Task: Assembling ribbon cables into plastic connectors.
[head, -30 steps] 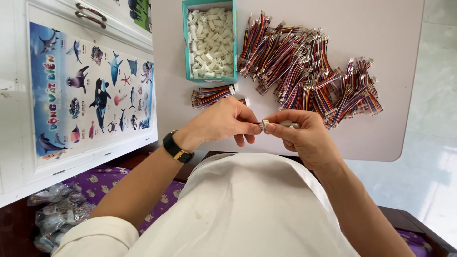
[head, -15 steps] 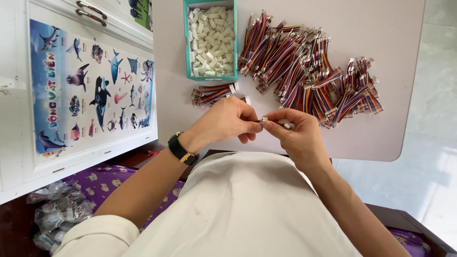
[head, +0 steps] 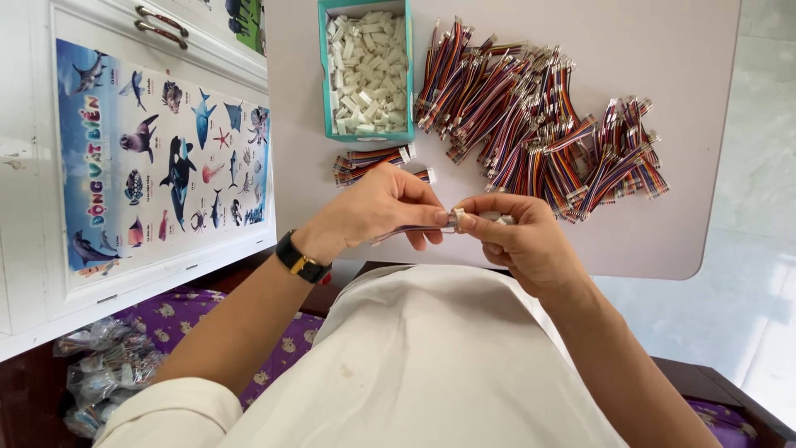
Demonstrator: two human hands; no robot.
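My left hand (head: 373,211) pinches a short multicoloured ribbon cable (head: 406,233) near its end. My right hand (head: 522,241) meets it, its fingertips closed on a small white plastic connector (head: 458,220) at the cable's tip. Both hands hover over the near edge of a pale table (head: 663,241). On the table beyond them lies a big heap of similar coloured wire pieces (head: 539,124). A few more cable pieces with white ends (head: 373,162) lie just past my left hand.
A teal tray (head: 323,75) full of white connectors stands at the table's far side. A white cabinet door with a sea-animal poster (head: 157,158) is on the left. Plastic bags (head: 108,373) lie on purple fabric below. Tiled floor (head: 763,166) shows at right.
Both hands have stayed close together over the table's near edge, with only small finger shifts on the cable and connector.
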